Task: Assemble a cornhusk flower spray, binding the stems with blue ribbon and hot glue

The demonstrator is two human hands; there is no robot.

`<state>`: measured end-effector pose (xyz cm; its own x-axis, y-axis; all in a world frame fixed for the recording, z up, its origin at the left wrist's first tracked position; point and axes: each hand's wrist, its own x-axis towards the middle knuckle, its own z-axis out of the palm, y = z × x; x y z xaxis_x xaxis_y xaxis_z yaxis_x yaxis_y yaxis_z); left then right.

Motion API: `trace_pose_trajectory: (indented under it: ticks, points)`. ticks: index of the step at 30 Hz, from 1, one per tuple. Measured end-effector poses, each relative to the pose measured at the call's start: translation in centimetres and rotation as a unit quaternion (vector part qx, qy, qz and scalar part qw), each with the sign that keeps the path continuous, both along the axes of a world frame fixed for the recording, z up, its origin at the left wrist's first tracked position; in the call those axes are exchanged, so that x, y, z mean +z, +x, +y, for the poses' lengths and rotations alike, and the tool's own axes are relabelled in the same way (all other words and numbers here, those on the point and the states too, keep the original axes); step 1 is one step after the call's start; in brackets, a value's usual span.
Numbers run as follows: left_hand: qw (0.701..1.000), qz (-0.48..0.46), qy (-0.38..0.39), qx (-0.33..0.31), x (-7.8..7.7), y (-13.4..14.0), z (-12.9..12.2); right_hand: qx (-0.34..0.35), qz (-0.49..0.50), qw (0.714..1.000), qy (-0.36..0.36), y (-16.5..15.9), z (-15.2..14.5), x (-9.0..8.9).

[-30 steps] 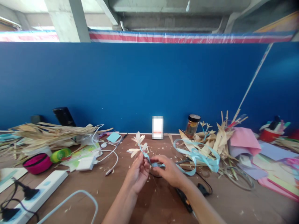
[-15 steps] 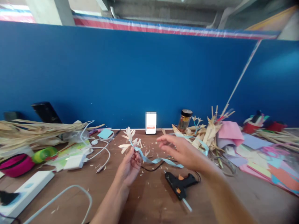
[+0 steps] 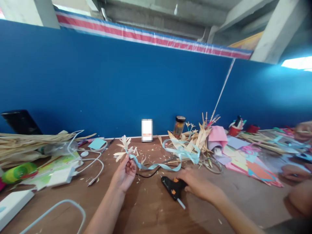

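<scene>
Pinched in my left hand (image 3: 126, 174) is the stem of a flower (image 3: 125, 148) with pale, dry-looking petals. Light blue ribbon (image 3: 152, 166) winds at its stem and trails right across the table into a loose heap of loops. My right hand (image 3: 198, 183), slightly blurred, closes on the handle of a black hot glue gun (image 3: 172, 188). The glue gun lies on its side on the table, a clear glue stick (image 3: 181, 203) poking out of its back end.
A phone (image 3: 147, 130) leans on the blue partition (image 3: 122, 81). To the right are a jar (image 3: 179, 126), dried husks (image 3: 201, 138) and coloured paper (image 3: 258, 170); another person's hands (image 3: 296, 172) are at the far right. White cables (image 3: 99, 162) and a power strip (image 3: 16, 208) lie left.
My right hand has come down from above the ribbon to the glue gun's handle. The view has turned to the right, bringing another person's hands into sight. My left hand still holds the flower.
</scene>
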<state>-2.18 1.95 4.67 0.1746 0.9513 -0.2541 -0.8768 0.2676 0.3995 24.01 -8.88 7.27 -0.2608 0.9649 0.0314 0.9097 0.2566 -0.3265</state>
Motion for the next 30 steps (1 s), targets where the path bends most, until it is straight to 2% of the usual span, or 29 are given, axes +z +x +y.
trace_pose_trajectory:
  ticks: [3, 5, 7, 9, 11, 13, 15, 18, 20, 22, 23, 25, 26, 27, 28, 30]
  points:
    - [1.0, 0.007, 0.002, 0.011, -0.1, -0.1, 0.2, 0.025, -0.002, 1.0, 0.017, 0.2, -1.4, -0.5]
    - [1.0, 0.014, -0.004, 0.02, -0.2, -0.1, 0.3, 0.044, 0.043, 0.998, 0.026, 0.6, -2.4, -0.2]
    - [1.0, 0.016, -0.013, 0.021, -0.3, -0.2, 0.4, 0.027, 0.096, 0.993, 0.056, 1.8, -3.4, 0.2]
    - [1.0, 0.017, -0.014, 0.018, -0.3, -0.2, 0.4, -0.056, 0.129, 0.984, 0.113, 4.0, -4.0, 0.1]
    - [1.0, 0.016, -0.01, 0.017, -0.3, -0.2, 0.4, -0.176, 0.133, 0.96, 0.173, 6.8, -4.2, -0.7]
    - [1.0, 0.015, -0.007, 0.017, -0.3, -0.3, 0.4, -0.282, 0.086, 0.938, 0.184, 9.8, -4.1, -2.1]
    - [1.0, 0.017, -0.006, 0.02, -0.4, -0.2, 0.4, -0.37, 0.0, 0.914, 0.165, 12.4, -3.9, -3.6]
    - [0.999, 0.025, -0.005, 0.021, -0.5, 0.0, 0.4, -0.402, -0.064, 0.909, 0.094, 14.6, -4.0, -5.2]
    - [0.999, 0.03, -0.003, 0.012, -0.5, 0.3, 0.1, -0.4, -0.077, 0.911, 0.072, 14.8, -4.2, -5.3]
    - [0.999, 0.04, 0.0, 0.0, -0.6, 0.7, -0.2, -0.396, -0.088, 0.907, 0.111, 13.7, -3.9, -4.4]
    - [0.999, 0.046, 0.002, -0.009, -0.7, 0.9, -0.4, -0.388, -0.092, 0.902, 0.163, 12.5, -3.6, -3.7]
    - [0.998, 0.049, 0.011, -0.025, -0.7, 1.2, -0.8, -0.332, -0.035, 0.9, 0.28, 9.0, -2.6, -2.1]
    - [0.998, 0.047, 0.019, -0.037, -0.7, 1.4, -1.0, -0.282, 0.022, 0.909, 0.306, 6.6, -1.9, -1.3]
    - [0.997, 0.046, 0.027, -0.049, -0.7, 1.5, -1.2, -0.227, 0.088, 0.922, 0.301, 4.1, -1.0, -0.7]
    - [0.997, 0.04, 0.037, -0.057, -0.7, 1.6, -1.4, -0.167, 0.152, 0.937, 0.266, 1.4, -0.1, -0.2]
    - [0.996, 0.035, 0.048, -0.064, -0.6, 1.7, -1.7, -0.064, 0.246, 0.946, 0.201, -3.5, 1.9, 0.3]
